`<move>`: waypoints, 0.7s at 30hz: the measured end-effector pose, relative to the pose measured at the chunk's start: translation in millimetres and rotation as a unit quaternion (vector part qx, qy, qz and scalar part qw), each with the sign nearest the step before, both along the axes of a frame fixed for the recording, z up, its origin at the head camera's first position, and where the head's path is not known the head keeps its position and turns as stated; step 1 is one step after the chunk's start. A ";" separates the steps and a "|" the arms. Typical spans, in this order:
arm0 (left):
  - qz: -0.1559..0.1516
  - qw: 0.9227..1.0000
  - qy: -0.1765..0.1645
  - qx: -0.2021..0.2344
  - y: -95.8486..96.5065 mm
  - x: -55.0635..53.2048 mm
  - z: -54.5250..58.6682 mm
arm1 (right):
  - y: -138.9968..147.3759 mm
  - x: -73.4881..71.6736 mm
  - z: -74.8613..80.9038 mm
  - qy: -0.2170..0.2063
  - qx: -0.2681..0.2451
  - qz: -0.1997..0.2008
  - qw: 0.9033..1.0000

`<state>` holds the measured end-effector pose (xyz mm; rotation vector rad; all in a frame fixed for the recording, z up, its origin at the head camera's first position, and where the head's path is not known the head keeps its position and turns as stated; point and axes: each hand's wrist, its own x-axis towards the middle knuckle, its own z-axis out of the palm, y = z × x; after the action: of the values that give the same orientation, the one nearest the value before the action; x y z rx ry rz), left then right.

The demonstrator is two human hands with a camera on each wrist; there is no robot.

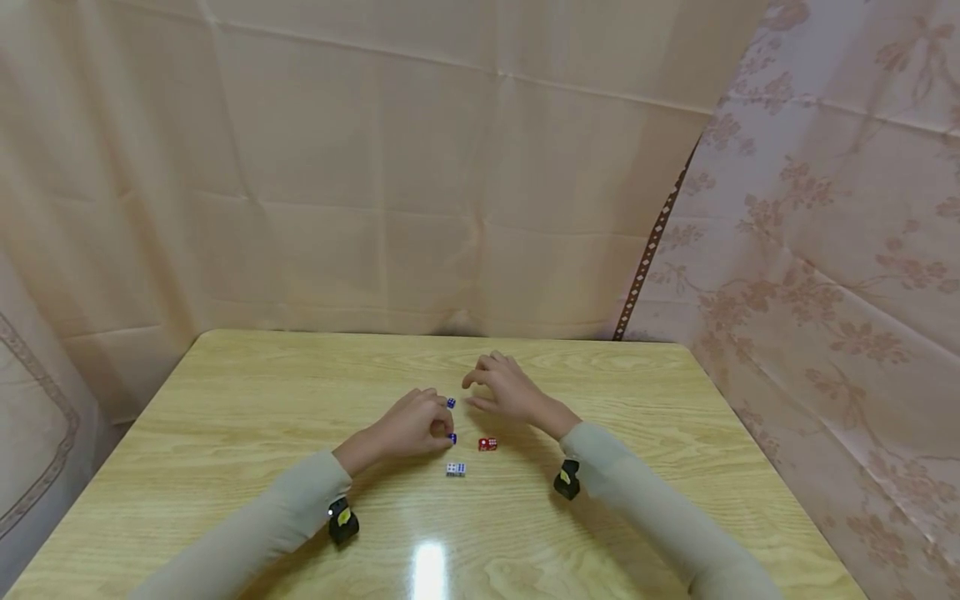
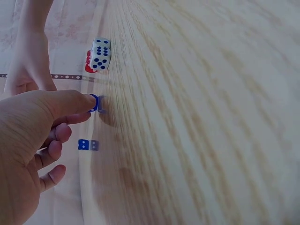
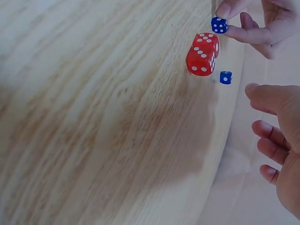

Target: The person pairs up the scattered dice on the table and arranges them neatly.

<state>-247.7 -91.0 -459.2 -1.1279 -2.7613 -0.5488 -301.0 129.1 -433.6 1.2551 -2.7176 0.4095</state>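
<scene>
Between thumb and forefinger, my left hand [image 1: 411, 423] pinches a blue die [image 3: 219, 25] close over the wooden table. A second blue die [image 1: 451, 402] lies farther back, just past the left fingers. My right hand [image 1: 510, 388] hovers to the right of that die, its fingers loosely bent and nothing between them. Two red dice [image 1: 487, 444] sit side by side, right of the pinched die. Nearer me, two white dice [image 1: 456, 470] with blue pips stand together; in the left wrist view they partly hide the red ones.
The wooden table [image 1: 300, 375] ends at a beige curtain [image 1: 420, 208] behind and a flowered cloth [image 1: 847, 317] on the right. Black wrist cameras, left [image 1: 343, 522] and right [image 1: 567, 479], hang below the sleeves. A bright reflection lies on the tabletop near the front.
</scene>
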 end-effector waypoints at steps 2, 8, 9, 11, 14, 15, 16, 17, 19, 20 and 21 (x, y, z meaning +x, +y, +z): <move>-0.001 1.000 0.003 0.001 0.0 -0.1 0.0 | -1.8 -2.2 -0.2 0.001 0.004 0.007 1.000; -0.001 1.000 0.003 0.000 0.0 0.9 0.4 | -8.2 -6.0 -0.2 -0.008 0.014 0.027 1.000; -0.001 1.000 0.002 -0.001 0.0 1.2 0.6 | -9.3 -6.3 -0.1 -0.012 0.016 0.027 0.999; -0.001 1.000 -0.001 -0.002 0.0 1.7 1.0 | -11.4 -6.8 0.2 -0.021 0.020 0.025 0.999; 0.001 1.000 -0.005 -0.002 0.1 2.5 1.7 | -14.2 -7.4 0.3 -0.035 0.027 0.017 0.999; 0.001 1.000 -0.006 -0.003 0.1 2.6 1.9 | -15.1 -7.7 0.1 -0.039 0.029 0.014 0.999; 0.002 1.000 -0.006 -0.003 0.1 2.8 2.0 | -15.9 -8.0 -0.2 -0.042 0.030 0.012 0.999; 0.002 1.000 -0.007 -0.002 0.1 3.0 2.1 | -16.7 -8.3 -0.5 -0.043 0.033 0.010 0.998; 0.003 1.000 -0.008 -0.001 0.3 3.3 2.2 | -18.3 -8.9 -1.0 -0.047 0.037 0.009 0.998; 0.002 1.000 -0.008 0.000 0.4 3.4 2.1 | -19.1 -9.2 -1.3 -0.047 0.039 0.009 0.998; 0.002 1.000 -0.007 0.001 0.5 3.4 2.0 | -19.9 -9.4 -1.5 -0.048 0.042 0.009 0.998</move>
<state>-244.3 -90.5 -457.2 -1.1225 -2.7739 -0.5621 -310.4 109.3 -435.2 1.3144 -2.8332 0.3699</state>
